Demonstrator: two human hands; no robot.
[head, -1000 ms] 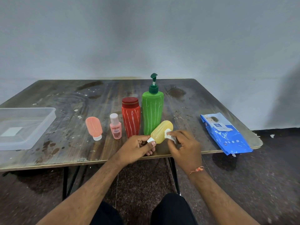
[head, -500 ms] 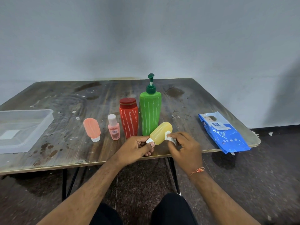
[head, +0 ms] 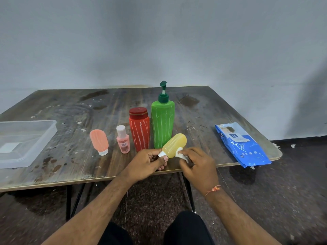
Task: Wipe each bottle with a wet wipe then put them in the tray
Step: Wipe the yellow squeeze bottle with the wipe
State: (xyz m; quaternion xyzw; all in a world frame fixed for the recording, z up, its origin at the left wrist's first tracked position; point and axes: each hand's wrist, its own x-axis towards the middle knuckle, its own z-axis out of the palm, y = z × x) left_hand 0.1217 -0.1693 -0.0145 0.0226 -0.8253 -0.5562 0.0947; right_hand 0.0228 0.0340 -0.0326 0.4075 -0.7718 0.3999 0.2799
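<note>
Little has moved: the left hand [head: 147, 161] still pinches the yellow bottle [head: 174, 145] by its cap, the right hand [head: 198, 165] clamps the wet wipe [head: 180, 153] against it; turning the bottle should clean every side.

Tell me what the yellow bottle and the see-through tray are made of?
The yellow bottle looks like soft, matte plastic or silicone; light glows through it. The tray looks like clear, hard plastic, slightly frosted: the table shows through its walls.

Left hand [head: 147, 162] and right hand [head: 196, 164] curled (both gripping).
</note>
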